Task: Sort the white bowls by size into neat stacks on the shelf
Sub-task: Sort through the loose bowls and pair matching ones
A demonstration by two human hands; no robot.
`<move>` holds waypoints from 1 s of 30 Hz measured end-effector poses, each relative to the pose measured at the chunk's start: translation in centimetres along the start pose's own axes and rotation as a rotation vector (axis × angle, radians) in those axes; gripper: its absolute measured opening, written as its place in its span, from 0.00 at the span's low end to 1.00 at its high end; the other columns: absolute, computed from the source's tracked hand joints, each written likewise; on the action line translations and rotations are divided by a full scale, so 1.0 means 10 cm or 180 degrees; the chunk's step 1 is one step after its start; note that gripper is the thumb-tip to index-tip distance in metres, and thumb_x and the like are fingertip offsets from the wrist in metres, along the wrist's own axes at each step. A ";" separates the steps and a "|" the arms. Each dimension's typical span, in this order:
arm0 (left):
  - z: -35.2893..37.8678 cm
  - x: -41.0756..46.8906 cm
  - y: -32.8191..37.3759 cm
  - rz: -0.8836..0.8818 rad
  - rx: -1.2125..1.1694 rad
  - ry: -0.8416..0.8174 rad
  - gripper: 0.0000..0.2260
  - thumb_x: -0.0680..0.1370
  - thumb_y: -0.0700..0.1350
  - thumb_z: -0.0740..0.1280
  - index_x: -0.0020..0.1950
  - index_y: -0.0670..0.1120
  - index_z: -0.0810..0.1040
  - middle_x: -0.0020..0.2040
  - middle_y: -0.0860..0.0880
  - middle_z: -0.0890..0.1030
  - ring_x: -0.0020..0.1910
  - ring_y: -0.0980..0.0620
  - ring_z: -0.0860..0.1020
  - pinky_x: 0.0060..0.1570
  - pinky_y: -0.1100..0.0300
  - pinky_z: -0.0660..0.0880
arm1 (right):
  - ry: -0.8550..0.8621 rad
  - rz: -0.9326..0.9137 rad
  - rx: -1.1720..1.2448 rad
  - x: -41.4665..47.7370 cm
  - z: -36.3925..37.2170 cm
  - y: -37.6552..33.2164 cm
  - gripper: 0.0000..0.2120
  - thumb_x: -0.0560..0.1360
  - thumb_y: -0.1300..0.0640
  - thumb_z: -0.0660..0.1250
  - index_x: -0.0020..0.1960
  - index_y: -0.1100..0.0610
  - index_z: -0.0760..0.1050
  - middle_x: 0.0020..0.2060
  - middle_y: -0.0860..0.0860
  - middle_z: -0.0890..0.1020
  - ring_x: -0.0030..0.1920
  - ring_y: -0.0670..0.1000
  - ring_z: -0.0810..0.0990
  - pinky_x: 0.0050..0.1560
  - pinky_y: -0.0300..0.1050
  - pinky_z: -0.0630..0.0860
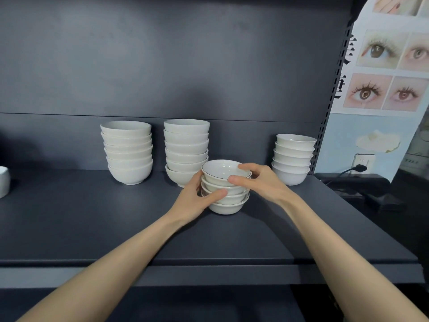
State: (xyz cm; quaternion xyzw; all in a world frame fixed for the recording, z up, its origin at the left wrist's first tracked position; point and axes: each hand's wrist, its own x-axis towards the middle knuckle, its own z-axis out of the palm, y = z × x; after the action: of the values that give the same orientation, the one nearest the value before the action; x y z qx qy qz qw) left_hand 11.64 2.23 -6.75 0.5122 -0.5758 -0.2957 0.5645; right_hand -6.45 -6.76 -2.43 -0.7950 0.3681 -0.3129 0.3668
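A short stack of several small white bowls with thin dark rims [226, 206] stands on the dark shelf [92, 217], in front of the others. My left hand [197, 201] grips its left side, thumb across the lower bowls. My right hand [260, 182] holds its right side, fingers on the top bowl's rim. Behind stand three taller stacks of white bowls: a left stack [127, 152], a middle stack [185, 149] partly hidden by the front stack, and a right stack of smaller bowls [293, 159].
A white object [3, 181] shows at the shelf's far left edge. A poster with eye pictures [383, 73] hangs to the right, above a wall socket with a black plug [358, 168]. The shelf's front lip [209, 275] runs below my forearms.
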 end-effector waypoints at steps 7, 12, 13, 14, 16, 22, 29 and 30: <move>0.01 0.01 0.08 -0.0101 -0.0057 0.0048 0.20 0.75 0.44 0.71 0.65 0.48 0.71 0.59 0.56 0.80 0.57 0.63 0.78 0.54 0.70 0.74 | 0.0028 -0.0004 -0.0070 -0.03 -0.03 -0.06 0.49 0.54 0.30 0.71 0.68 0.55 0.72 0.65 0.48 0.75 0.61 0.46 0.74 0.61 0.40 0.69; 0.02 0.02 0.08 -0.0050 -0.0043 0.0125 0.19 0.75 0.39 0.71 0.63 0.48 0.71 0.56 0.58 0.79 0.51 0.69 0.79 0.49 0.74 0.73 | -0.0018 0.0034 -0.0084 -0.03 -0.04 -0.07 0.47 0.56 0.31 0.73 0.69 0.55 0.72 0.65 0.48 0.76 0.61 0.47 0.74 0.61 0.41 0.70; 0.02 0.02 0.07 -0.0037 -0.0021 0.0125 0.19 0.75 0.39 0.71 0.64 0.48 0.71 0.56 0.58 0.79 0.52 0.68 0.79 0.50 0.74 0.73 | -0.0023 0.0046 -0.0102 -0.03 -0.05 -0.07 0.47 0.57 0.31 0.74 0.69 0.55 0.72 0.65 0.48 0.76 0.62 0.47 0.74 0.61 0.41 0.70; 0.02 0.02 0.08 -0.0028 -0.0016 0.0094 0.20 0.75 0.39 0.71 0.64 0.48 0.71 0.57 0.58 0.79 0.53 0.68 0.78 0.51 0.73 0.73 | -0.0029 0.0054 -0.0131 -0.03 -0.05 -0.07 0.48 0.57 0.30 0.75 0.69 0.55 0.71 0.65 0.48 0.75 0.62 0.47 0.74 0.61 0.41 0.70; -0.01 0.01 0.10 -0.0042 0.0065 -0.0017 0.19 0.75 0.40 0.71 0.64 0.50 0.71 0.58 0.58 0.79 0.55 0.67 0.78 0.53 0.72 0.73 | -0.0061 0.0050 -0.0212 -0.03 -0.05 -0.08 0.51 0.54 0.28 0.73 0.70 0.54 0.71 0.66 0.47 0.74 0.64 0.48 0.73 0.64 0.44 0.70; -0.29 -0.02 0.33 -0.0211 0.1167 -0.0475 0.16 0.73 0.46 0.73 0.60 0.46 0.78 0.55 0.56 0.81 0.53 0.61 0.78 0.58 0.64 0.71 | -0.0225 0.0024 -0.0639 -0.06 -0.09 -0.35 0.42 0.60 0.29 0.70 0.68 0.50 0.72 0.66 0.44 0.73 0.63 0.46 0.71 0.60 0.42 0.68; -1.00 -0.20 0.77 -0.0155 0.2812 -0.0143 0.18 0.72 0.51 0.73 0.58 0.45 0.79 0.50 0.48 0.82 0.51 0.49 0.80 0.55 0.57 0.75 | 0.0057 -0.0567 -0.1584 0.02 0.20 -1.02 0.23 0.73 0.46 0.70 0.64 0.56 0.75 0.64 0.50 0.76 0.65 0.51 0.72 0.57 0.41 0.67; -1.13 -0.26 0.82 -0.0139 0.2894 -0.0088 0.17 0.73 0.51 0.72 0.58 0.45 0.79 0.49 0.48 0.82 0.51 0.50 0.79 0.55 0.56 0.75 | 0.0126 -0.0616 -0.1621 0.04 0.27 -1.11 0.23 0.73 0.46 0.70 0.64 0.56 0.75 0.64 0.50 0.77 0.65 0.52 0.72 0.59 0.44 0.68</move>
State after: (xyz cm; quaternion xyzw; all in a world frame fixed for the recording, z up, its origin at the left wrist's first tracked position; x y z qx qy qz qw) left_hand 19.93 9.76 1.97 0.7160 -0.6437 -0.0315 0.2682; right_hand -0.20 -1.04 5.30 -0.8869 0.3643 -0.2593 0.1162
